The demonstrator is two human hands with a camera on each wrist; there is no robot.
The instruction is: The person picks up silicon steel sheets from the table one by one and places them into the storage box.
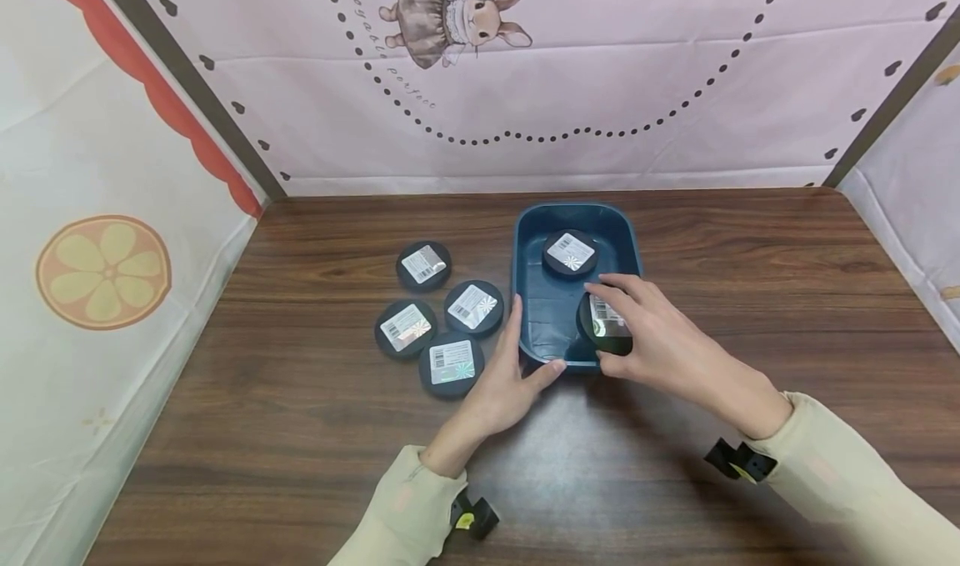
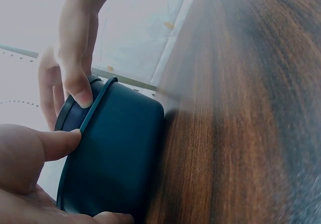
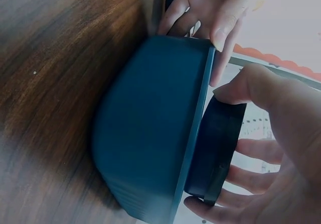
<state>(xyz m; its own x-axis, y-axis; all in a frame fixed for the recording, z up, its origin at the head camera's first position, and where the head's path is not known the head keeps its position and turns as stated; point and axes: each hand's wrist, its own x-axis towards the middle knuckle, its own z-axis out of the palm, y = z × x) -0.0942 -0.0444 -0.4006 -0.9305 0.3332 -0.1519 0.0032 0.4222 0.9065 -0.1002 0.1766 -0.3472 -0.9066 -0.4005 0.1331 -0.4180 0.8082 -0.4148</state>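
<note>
A blue rectangular plastic bin (image 1: 542, 320) stands on the table with one flat round black container (image 1: 570, 253) lying in its far half, white label up. My right hand (image 1: 667, 341) grips another round black container (image 1: 606, 324) by its edge, thumb on the near side and fingers on the far side. In the right wrist view that held container (image 3: 215, 148) is tilted at the bin's rim. My left hand (image 1: 498, 387) rests at the bin's near left corner, thumb on the front rim, fairly straight fingers along the left wall.
Left of the bin, several more labelled round black containers (image 1: 406, 329) lie close together on the brown wooden table (image 1: 300, 433). One of them (image 1: 452, 366) is right beside my left hand. A printed pink cloth (image 1: 600, 66) hangs behind the table's far edge.
</note>
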